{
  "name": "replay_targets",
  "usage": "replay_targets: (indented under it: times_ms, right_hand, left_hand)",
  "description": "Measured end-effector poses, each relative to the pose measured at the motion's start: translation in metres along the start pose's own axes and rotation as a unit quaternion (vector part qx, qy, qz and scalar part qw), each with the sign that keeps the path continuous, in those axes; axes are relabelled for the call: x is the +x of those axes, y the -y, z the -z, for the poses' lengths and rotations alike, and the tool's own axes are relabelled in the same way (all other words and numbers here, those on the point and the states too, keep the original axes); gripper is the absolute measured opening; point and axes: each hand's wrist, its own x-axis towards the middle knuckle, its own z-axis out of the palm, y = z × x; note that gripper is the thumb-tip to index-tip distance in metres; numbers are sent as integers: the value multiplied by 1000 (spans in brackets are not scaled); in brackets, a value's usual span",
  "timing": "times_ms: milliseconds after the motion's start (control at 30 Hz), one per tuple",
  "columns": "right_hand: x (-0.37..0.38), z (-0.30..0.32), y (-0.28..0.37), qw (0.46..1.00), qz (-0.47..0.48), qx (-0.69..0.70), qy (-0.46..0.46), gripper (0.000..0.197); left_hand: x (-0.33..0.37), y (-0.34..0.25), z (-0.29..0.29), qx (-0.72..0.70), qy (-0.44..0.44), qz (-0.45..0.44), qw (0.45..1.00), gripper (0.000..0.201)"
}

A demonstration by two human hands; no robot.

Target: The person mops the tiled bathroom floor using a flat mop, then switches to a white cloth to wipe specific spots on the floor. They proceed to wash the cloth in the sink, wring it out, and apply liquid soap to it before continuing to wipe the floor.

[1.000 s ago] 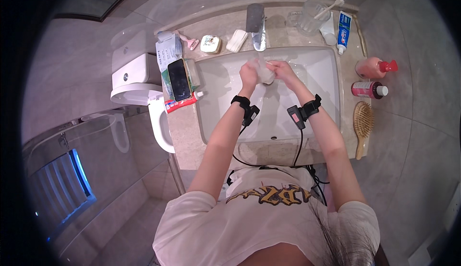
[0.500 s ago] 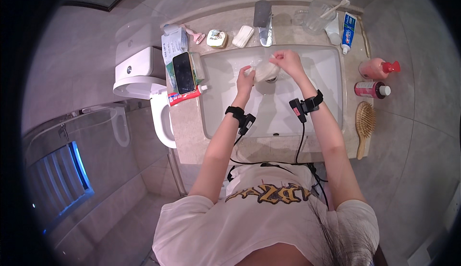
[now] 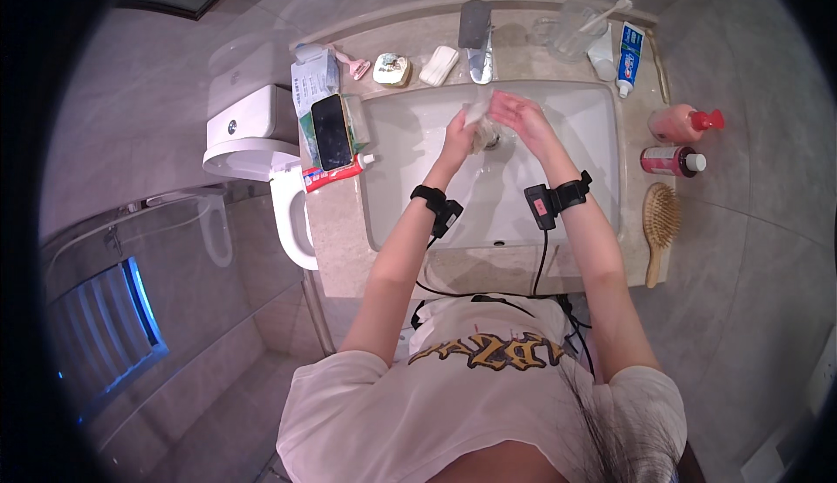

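Observation:
Under the faucet (image 3: 479,63), my left hand (image 3: 457,141) is closed on a thin, wet, whitish cloth (image 3: 476,117), bunched over the white sink (image 3: 410,195). Part of the cloth hangs down near the drain, looking nearly see-through. My right hand (image 3: 525,122) is just to the right of it, fingers stretched out and palm turned toward the cloth; I cannot tell whether the fingertips touch it. Black straps with small boxes are around both wrists.
Behind the sink are a bar of soap (image 3: 438,65), a small round-cornered tin (image 3: 392,70), a clear cup (image 3: 575,31) and a blue toothpaste tube (image 3: 629,57). A phone (image 3: 332,132) lies left; a pump bottle (image 3: 680,124) and hairbrush (image 3: 662,221) sit right. Cables hang from my wrists.
The cloth was stretched between both hands; now it is bunched in my left hand. My right hand has let go and opened its fingers.

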Motion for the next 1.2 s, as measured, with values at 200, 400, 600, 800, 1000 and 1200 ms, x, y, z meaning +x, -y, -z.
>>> replay_targets:
  times_ms: [200, 400, 600, 800, 1000, 1200]
  right_hand:
    - [-22, -6, 10, 984, -13, -177, -17, 48]
    - [-31, -9, 11, 955, -40, -293, -28, 44]
    - [-20, 23, 5, 964, -45, -257, 41, 41]
    - [-38, -7, 28, 961, -118, -239, 76, 51]
    - [-30, -8, 25, 976, -135, -163, 55, 51]
    - [-9, -7, 25, 979, -9, -200, 39, 33]
  left_hand:
    - [-3, -16, -8, -232, -1, 100, 967, 46]
    - [-6, -16, -8, -162, -31, 96, 982, 47]
    - [-4, -21, -10, -254, -7, 59, 965, 38]
    - [-6, -22, -5, -169, -14, 95, 981, 42]
    - [1, -32, 1, -155, 13, 113, 981, 52]
    - [0, -40, 7, -89, 30, 145, 985, 55]
